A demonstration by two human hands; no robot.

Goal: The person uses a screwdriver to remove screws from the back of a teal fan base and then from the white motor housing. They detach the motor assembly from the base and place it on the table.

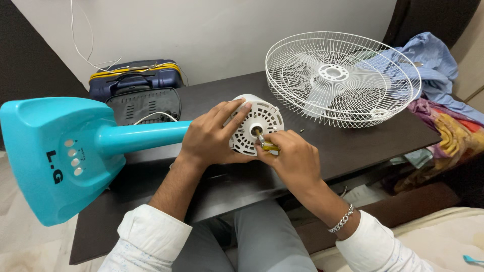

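White motor housing (254, 126) lay on dark table (363, 138), vented face toward the wearer, teal stand (65, 151) running left along its long axis. Left hand (209, 138) clasped the housing; right hand (290, 158) pinched a yellow-handled screwdriver (267, 146) at the hub. Wire fan guard (343, 78) lay behind, well apart.

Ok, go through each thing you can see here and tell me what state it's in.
Fan motor housing: white, guard off, gripped by the left hand.
Screwdriver: in the right hand, tip at the housing.
Fan guard: detached, lying flat on the table.
Teal fan base: tipped on its side.
Blue suitcase: closed.
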